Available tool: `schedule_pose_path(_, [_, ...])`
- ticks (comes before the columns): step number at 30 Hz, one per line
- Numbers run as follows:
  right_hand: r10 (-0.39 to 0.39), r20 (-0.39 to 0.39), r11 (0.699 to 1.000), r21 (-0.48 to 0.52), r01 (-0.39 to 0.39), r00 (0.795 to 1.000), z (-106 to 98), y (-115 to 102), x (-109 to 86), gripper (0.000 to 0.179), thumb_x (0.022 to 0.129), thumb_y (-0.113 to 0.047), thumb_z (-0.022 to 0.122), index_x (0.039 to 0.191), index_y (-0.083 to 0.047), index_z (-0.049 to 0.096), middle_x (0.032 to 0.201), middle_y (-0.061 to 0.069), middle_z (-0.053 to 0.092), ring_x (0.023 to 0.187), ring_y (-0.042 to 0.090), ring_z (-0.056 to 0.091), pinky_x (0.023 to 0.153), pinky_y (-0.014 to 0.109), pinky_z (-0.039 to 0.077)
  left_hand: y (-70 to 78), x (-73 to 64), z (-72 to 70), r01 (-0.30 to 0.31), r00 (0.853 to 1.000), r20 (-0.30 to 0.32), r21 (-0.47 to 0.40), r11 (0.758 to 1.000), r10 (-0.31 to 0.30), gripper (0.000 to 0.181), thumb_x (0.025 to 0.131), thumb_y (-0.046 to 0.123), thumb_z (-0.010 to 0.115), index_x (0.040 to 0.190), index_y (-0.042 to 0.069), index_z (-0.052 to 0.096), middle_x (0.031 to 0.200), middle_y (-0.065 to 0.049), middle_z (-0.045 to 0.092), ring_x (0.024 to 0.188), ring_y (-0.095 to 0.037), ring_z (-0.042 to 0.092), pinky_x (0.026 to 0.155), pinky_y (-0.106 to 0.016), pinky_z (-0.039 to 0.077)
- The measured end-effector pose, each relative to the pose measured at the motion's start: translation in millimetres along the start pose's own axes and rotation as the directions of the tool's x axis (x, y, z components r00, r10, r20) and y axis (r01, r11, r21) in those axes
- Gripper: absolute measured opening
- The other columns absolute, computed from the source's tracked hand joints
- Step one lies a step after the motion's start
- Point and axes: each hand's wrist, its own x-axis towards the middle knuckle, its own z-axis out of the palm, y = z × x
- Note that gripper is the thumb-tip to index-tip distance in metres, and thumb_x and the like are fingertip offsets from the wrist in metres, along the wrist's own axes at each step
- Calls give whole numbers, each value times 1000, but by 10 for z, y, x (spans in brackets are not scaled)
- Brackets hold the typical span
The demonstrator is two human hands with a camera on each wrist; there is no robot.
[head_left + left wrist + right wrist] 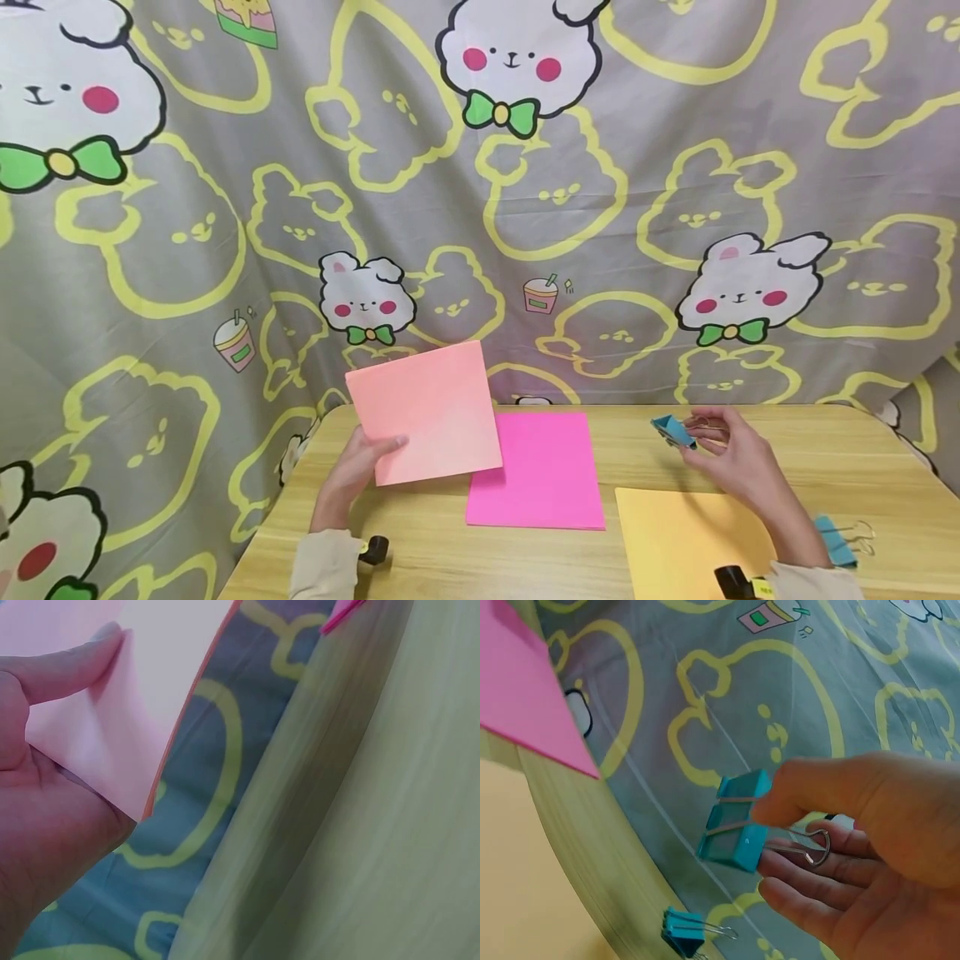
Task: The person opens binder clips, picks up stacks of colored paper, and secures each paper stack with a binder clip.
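My left hand (354, 471) grips a light pink stack of square paper (435, 417) by its lower left corner, thumb lying across the front face. The sheets are raised and tilted over the table, overlapping a magenta paper stack (543, 479) in the head view. In my right hand (738, 454) is a teal binder clip (735, 821), pinched between thumb and fingers above the table. One of its wire handles lies against the teal body; another points toward the palm.
Yellow paper (682, 533) lies at the front right, partly under the right forearm. A second teal binder clip (836, 540) rests on the wooden table (450, 558) beyond that arm. Behind the table hangs a grey patterned curtain (570, 275).
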Motion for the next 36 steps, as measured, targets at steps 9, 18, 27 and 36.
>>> schedule_pose_path(9, [77,78,991,107,-85,994,21,-54,21,58,89,-10,81,135,6,50,124,26,66,98,-1,65,78,18,55,23,30,188,-12,999,30,2,1000,12,35,93,0,70,125,-4,56,106,-7,69,94,-17,66,84,-31,54])
schedule_pose_path(18, [174,147,982,48,-183,974,62,-104,21,59,94,-32,78,132,4,52,117,15,71,95,9,66,74,24,55,31,55,383,0,996,93,2,1000,0,36,95,2,69,126,-5,54,108,-10,69,95,-19,67,86,-31,54])
schedule_pose_path(27, [139,200,988,36,-149,970,161,-136,18,52,98,-35,71,130,2,53,119,14,66,103,22,63,78,26,54,7,101,532,-24,990,137,7,1000,23,41,95,2,68,133,-6,53,115,-13,70,102,-20,66,92,-31,51])
schedule_pose_path(36, [101,274,984,112,-136,956,216,-137,17,50,102,-31,66,135,3,51,124,16,62,111,28,62,83,27,54,12,96,597,-18,985,169,5,1000,17,43,96,4,69,134,-5,52,117,-14,69,103,-20,66,93,-32,51])
